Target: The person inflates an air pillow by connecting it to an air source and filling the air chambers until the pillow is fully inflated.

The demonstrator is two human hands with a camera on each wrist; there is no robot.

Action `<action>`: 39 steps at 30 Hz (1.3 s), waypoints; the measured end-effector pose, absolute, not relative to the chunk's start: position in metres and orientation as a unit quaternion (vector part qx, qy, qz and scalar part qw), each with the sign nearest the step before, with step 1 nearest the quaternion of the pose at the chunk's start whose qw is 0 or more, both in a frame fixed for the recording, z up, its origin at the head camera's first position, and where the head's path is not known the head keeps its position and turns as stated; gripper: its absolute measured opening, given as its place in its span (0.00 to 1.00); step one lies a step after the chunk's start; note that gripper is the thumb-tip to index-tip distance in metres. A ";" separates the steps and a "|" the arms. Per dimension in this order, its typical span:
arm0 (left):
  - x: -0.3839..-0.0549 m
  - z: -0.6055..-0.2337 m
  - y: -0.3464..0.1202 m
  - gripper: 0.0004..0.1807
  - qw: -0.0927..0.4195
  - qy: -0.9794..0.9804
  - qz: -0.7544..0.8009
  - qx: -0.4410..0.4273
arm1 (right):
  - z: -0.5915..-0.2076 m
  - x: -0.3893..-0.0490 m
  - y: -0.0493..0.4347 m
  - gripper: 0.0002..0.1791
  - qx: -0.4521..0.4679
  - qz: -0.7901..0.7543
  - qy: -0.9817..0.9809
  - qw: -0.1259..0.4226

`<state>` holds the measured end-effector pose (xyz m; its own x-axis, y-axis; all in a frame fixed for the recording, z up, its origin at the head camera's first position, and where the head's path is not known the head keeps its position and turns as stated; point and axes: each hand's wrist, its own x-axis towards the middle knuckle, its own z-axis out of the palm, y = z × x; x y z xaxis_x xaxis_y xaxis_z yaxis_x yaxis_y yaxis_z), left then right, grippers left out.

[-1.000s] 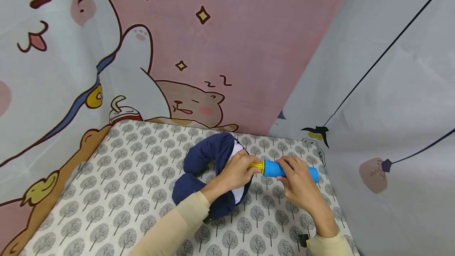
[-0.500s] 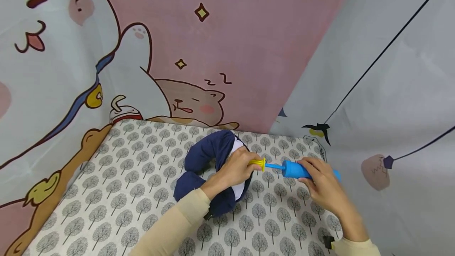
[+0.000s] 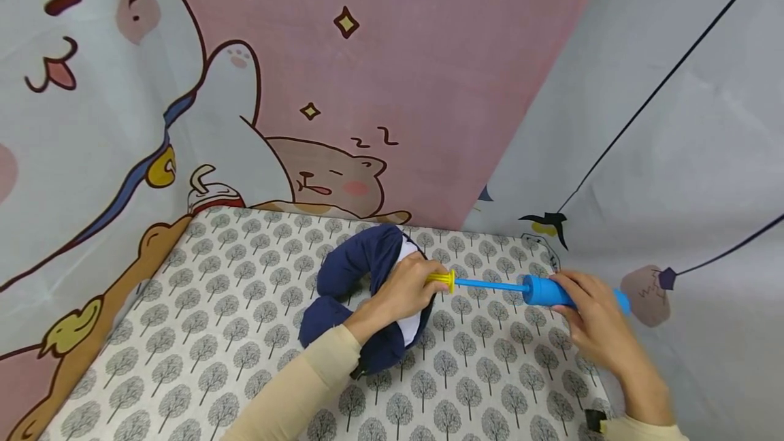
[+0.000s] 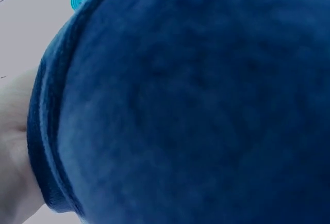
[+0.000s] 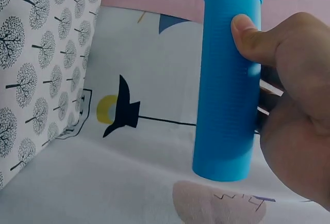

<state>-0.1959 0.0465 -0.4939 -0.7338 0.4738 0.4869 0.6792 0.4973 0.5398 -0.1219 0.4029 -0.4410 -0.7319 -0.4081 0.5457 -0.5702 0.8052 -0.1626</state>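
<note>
A blue hand pump (image 3: 540, 290) with a ribbed barrel is pulled out, its thin blue rod (image 3: 486, 284) showing a long stretch. My right hand (image 3: 597, 318) grips the barrel, the thumb along its side in the right wrist view. At the rod's other end, my left hand (image 3: 407, 289) holds the yellow end piece (image 3: 447, 281) close against a navy U-shaped neck pillow (image 3: 349, 260). White material (image 3: 412, 329) shows along the pillow's outer curve. Navy fabric (image 4: 196, 100) fills most of the left wrist view. What lies under the left palm is hidden.
The pillow rests on a white cloth (image 3: 214, 332) printed with grey trees. Behind the surface hangs a pink and white cartoon backdrop (image 3: 441, 87), and a pale grey sheet (image 3: 704, 121) stands close on the right.
My right hand has moved right with the pump's barrel, drawing it away from the yellow end piece and baring more rod. The left hand and pillow stay nearly still.
</note>
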 end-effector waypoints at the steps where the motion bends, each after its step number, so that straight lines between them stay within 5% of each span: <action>1: -0.196 -0.495 0.047 0.10 0.140 -0.854 -0.369 -0.338 | -0.441 -0.121 0.403 0.38 0.267 0.161 -0.917 0.250; 39: -0.182 -0.466 0.051 0.13 0.098 -0.866 -0.378 -0.313 | -0.444 -0.141 0.298 0.29 0.318 0.111 -0.905 0.259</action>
